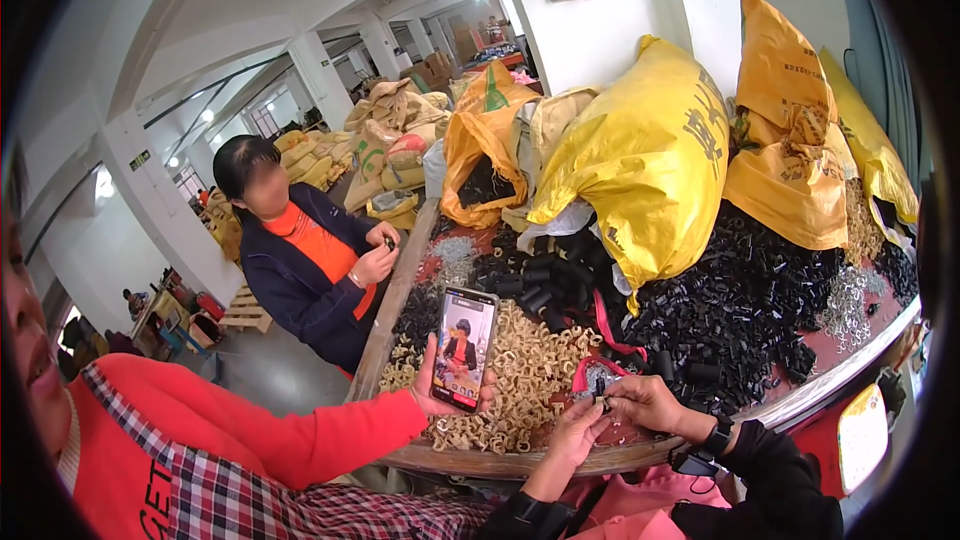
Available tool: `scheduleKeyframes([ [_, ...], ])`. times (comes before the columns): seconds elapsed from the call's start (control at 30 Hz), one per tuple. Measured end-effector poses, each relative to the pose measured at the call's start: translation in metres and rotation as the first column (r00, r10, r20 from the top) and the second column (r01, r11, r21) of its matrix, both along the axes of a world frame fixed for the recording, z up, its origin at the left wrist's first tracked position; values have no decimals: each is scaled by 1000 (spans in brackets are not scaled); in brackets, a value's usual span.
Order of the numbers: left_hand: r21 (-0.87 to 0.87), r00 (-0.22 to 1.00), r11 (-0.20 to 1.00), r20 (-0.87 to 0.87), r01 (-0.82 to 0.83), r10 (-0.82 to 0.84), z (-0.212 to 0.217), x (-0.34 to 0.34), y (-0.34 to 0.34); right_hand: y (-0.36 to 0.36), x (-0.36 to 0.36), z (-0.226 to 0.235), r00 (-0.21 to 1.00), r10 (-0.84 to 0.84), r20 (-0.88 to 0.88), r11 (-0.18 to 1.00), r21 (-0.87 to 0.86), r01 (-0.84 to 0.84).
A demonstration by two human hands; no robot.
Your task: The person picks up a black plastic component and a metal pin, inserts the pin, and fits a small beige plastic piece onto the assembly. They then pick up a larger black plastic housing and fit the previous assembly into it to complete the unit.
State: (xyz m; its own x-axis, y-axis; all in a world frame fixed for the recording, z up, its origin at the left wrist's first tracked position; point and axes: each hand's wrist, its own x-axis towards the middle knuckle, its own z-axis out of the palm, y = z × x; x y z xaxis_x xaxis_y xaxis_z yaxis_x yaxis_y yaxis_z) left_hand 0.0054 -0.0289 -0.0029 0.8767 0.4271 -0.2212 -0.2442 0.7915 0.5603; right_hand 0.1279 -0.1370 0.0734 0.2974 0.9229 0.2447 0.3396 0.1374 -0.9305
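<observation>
Over the table's near edge my left hand (576, 434) and my right hand (648, 406) meet, fingers pinched together on one small black part (600, 402). Its exact kind is too small to make out. Just behind my fingers sits a small heap of silvery metal pieces (597, 377) beside a pink-red strap (612, 328). Tan curved pieces (520, 370) lie in a broad pile to the left of my hands. Heaped to the right and behind are black plastic pieces (735, 305).
At my left, a red-sleeved person's hand (430, 385) holds a phone (466, 348) over the pile. Another person (300, 250) stands across the table's wooden rim (385, 325), handling something small. Yellow sacks (640, 160) and an orange sack (785, 130) stand on the table's far side.
</observation>
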Motion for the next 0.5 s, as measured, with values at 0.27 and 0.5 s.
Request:
scheduleKeyframes([
  [0.27,-53,1000,998,12,15,-15,21,6,-10,-1,4,-4,938,-159,309,965,251,81],
  [0.5,-16,996,996,25,88,-88,40,0,-19,-12,5,-11,931,-165,325,964,252,83],
])
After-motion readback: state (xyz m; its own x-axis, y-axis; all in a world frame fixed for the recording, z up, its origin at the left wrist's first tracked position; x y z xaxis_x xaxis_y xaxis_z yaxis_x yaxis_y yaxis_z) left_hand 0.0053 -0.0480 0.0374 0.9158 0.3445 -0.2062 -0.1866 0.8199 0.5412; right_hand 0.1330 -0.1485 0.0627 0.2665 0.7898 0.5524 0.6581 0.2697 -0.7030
